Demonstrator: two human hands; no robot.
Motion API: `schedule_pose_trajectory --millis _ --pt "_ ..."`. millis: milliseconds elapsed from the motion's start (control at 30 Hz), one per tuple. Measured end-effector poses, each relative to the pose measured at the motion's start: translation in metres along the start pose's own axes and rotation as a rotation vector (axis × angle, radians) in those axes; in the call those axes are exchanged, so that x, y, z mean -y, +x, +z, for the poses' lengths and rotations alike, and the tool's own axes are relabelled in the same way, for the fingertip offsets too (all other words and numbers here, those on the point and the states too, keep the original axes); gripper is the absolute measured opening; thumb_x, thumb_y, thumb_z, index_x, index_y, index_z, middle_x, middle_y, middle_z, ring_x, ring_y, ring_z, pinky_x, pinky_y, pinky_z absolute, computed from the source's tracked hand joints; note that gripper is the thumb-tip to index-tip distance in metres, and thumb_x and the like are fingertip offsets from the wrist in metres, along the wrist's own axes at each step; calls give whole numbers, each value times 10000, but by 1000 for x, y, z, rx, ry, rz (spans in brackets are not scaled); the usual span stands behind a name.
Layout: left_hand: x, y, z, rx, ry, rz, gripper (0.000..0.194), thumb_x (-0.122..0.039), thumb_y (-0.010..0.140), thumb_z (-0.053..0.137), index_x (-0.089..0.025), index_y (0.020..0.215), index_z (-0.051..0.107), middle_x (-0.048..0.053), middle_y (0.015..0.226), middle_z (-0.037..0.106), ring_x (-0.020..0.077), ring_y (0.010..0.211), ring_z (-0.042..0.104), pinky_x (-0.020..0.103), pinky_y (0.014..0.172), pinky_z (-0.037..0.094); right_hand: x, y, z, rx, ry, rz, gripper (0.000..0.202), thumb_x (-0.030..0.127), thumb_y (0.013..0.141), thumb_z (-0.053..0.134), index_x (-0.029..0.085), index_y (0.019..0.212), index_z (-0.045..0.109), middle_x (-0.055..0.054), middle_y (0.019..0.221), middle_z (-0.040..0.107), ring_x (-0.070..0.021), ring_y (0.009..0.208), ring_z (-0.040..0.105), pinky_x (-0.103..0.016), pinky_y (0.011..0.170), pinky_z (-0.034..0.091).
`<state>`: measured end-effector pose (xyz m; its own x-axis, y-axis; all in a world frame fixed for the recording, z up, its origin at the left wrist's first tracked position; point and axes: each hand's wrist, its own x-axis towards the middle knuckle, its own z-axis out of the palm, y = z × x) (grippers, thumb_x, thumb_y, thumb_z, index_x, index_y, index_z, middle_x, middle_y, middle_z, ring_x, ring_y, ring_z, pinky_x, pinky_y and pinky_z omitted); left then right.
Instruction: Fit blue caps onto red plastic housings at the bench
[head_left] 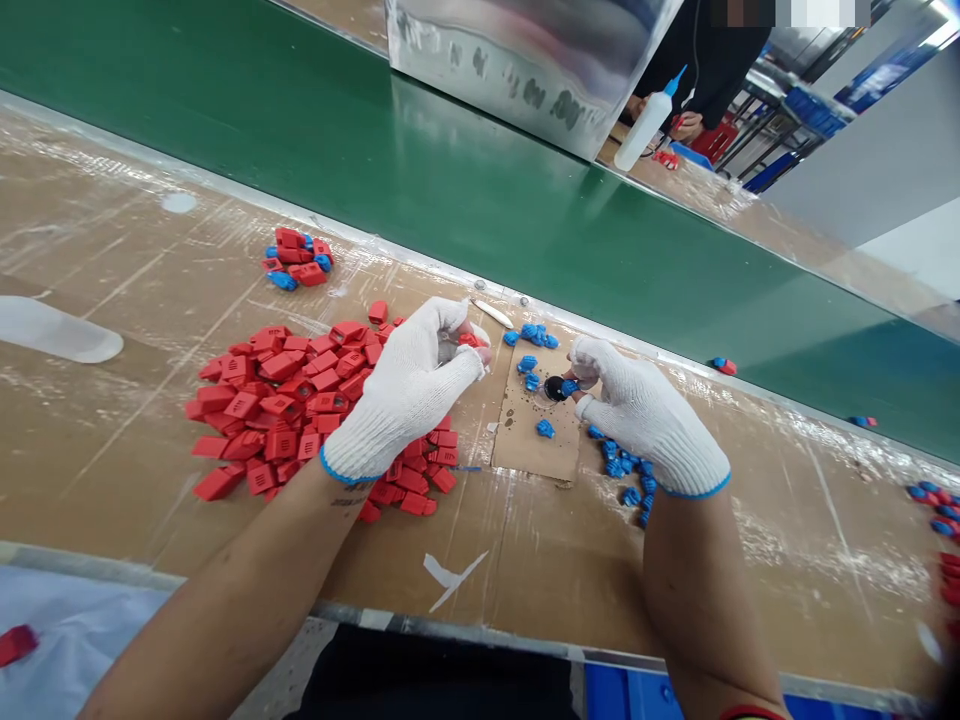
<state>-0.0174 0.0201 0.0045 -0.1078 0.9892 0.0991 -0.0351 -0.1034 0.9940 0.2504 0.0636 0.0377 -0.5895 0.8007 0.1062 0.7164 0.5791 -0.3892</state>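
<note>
My left hand (420, 375), in a white knit glove, is closed on a small red plastic part (472, 341) between thumb and fingertips. A large heap of red parts (281, 400) lies beneath and left of it. My gloved right hand (637, 405) pinches a small blue part (570, 387) beside a round black piece (553, 388); whether the two touch I cannot tell. Under that is a stained cardboard sheet (517, 455) with several loose blue parts (545, 429) on it. More blue parts (615, 462) lie below my right wrist, partly hidden.
A green conveyor belt (300, 130) runs behind the brown worktable (540, 560). Joined red-and-blue pieces (298, 260) lie at back left, with one (722, 366) at the belt's edge. Across the belt, a person's hand (688, 126) is near a white squeeze bottle (643, 132). A metal box (517, 70) stands there.
</note>
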Motion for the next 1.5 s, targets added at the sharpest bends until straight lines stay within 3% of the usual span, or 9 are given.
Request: schedule_pose_trajectory --millis 367,500,600,767,867,967,1100,1300,1500 --pt "0 0 3 -3 -61 -17 217 -172 869 719 -207 1016 562 36 936 730 190 876 716 388 840 582 -2 2 1 22 -28 37 505 140 754 566 236 1245 635 -62 1083 761 -259 948 741 -395 850 560" --pt "1 0 3 6 -54 -8 232 -191 882 711 -190 1099 629 24 915 736 177 840 707 375 829 588 -2 3 2 36 -24 71 504 140 742 570 231 1234 635 -64 1072 767 -262 960 748 -408 850 569" --pt "2 0 2 15 -57 -13 151 -246 885 745 -178 1010 696 31 894 746 176 831 700 369 815 590 -2 1 -1 16 21 49 440 139 755 582 234 1183 621 -63 1080 761 -253 962 735 -405 836 572" --pt "1 -3 6 53 -293 -83 180 -169 825 786 -194 965 675 33 993 773 178 925 761 372 899 636 5 -10 -14 -237 219 -28 257 149 856 686 266 1070 608 -7 1040 739 -149 720 651 -332 663 541" --pt "1 -8 13 116 -494 -116 211 -175 823 803 -211 926 623 0 949 746 145 828 759 340 821 662 21 -13 -12 -471 391 -119 293 134 858 747 300 1070 630 9 1047 723 -172 799 680 -370 726 578" --pt "2 -12 18 216 -604 -105 236 -241 853 847 -205 878 616 -5 895 749 118 730 742 277 712 646 44 -10 -1 -590 606 -176 327 115 849 763 325 1068 642 21 1019 714 -190 839 688 -402 773 608" --pt "0 -17 21 289 -658 -82 328 -268 818 925 -196 842 605 -2 869 765 120 718 737 263 695 619 64 -7 14 -568 777 -178 342 96 869 746 319 1110 650 6 1058 735 -202 900 719 -421 817 637" --pt "0 -19 20 313 -604 -119 435 -427 789 965 -198 879 606 -15 794 717 124 638 702 259 625 564 63 -9 20 -498 770 -195 277 108 896 748 290 1072 634 -15 1083 743 -215 1046 759 -389 846 667" --pt "5 -22 20 369 -446 -88 519 -690 983 670 -192 849 619 23 722 664 147 621 648 282 599 517 66 -7 22 -517 737 -148 220 166 912 732 294 1049 618 -27 1078 765 -223 1028 768 -440 895 685"
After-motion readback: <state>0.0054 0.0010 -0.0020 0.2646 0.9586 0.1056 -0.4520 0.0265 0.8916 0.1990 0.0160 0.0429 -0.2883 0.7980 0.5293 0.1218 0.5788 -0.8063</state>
